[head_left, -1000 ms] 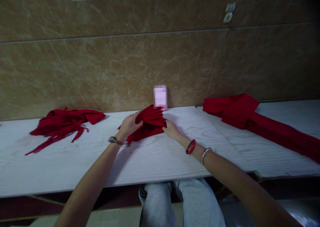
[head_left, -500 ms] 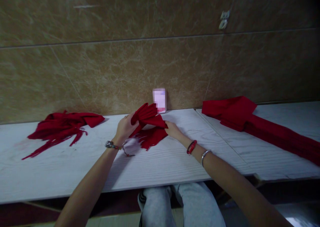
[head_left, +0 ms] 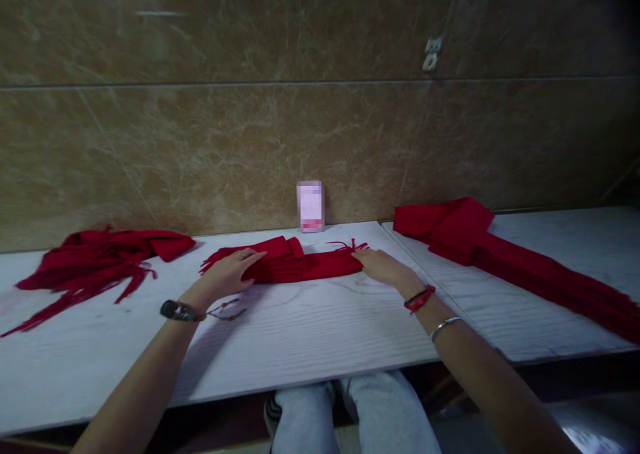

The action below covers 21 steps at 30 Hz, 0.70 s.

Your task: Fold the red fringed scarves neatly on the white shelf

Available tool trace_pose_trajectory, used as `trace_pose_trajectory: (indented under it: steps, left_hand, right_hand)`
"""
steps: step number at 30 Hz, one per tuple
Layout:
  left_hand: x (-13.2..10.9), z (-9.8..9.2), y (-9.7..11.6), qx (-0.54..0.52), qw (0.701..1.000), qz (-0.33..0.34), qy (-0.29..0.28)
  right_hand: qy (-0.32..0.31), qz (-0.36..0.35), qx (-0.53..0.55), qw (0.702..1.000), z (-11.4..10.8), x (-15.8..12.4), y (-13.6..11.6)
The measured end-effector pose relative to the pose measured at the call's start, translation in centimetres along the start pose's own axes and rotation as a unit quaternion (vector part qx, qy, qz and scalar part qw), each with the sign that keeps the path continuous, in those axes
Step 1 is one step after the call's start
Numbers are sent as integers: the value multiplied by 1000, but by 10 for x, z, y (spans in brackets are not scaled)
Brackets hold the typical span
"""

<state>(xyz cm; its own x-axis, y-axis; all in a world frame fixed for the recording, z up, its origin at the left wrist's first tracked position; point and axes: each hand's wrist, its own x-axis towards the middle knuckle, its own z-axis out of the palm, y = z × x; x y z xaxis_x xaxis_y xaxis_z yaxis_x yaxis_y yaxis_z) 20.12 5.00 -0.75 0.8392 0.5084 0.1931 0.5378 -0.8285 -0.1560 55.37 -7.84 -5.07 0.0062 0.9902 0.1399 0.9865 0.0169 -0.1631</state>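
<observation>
A red fringed cloth (head_left: 295, 266) lies on the white table (head_left: 300, 334) between my hands, folded in layers at its left part and flat at its right. My left hand (head_left: 227, 274) rests on its left end, fingers apart, thumb at the near edge. My right hand (head_left: 377, 265) pinches the cloth's right end beside the loose fringe threads. Both hands wear bracelets at the wrist.
A crumpled red fringed cloth (head_left: 100, 261) lies at the left. A long folded red cloth (head_left: 525, 261) stretches across the right. A blurred phone-like screen (head_left: 311, 207) leans on the marbled wall (head_left: 240, 147). My knees show below the table edge.
The red cloth was lifted and bunched between my hands; now it lies stretched along the table. My hands have moved apart, and my left fingers have loosened from it.
</observation>
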Motion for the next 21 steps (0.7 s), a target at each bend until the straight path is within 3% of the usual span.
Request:
trace_pose_trajectory:
  steps: [3,6,9,13,16,21]
  left_hand:
    - [-4,0,3,5,1000,0,-3]
    - [2,-3,13,14,1000,-8,3]
    - [26,-10,29,25,999,26,28]
    - [73,-13,48,18,990,139,28]
    - [91,-1,49,-1,983,181,-15]
    - [77,18,47,-17,986,167,-9]
  right_hand:
    - [-56,-27,28,998,-13,-9,17]
    - [-6,-78,69,995,-29,-4,25]
    - [93,-137,83,983,-32,14,9]
    - [21,-219,27,975,-17,35,-16]
    - [15,-183,-29,983,-9,36,-1]
    - [44,-66,-92,993,-16,24,66]
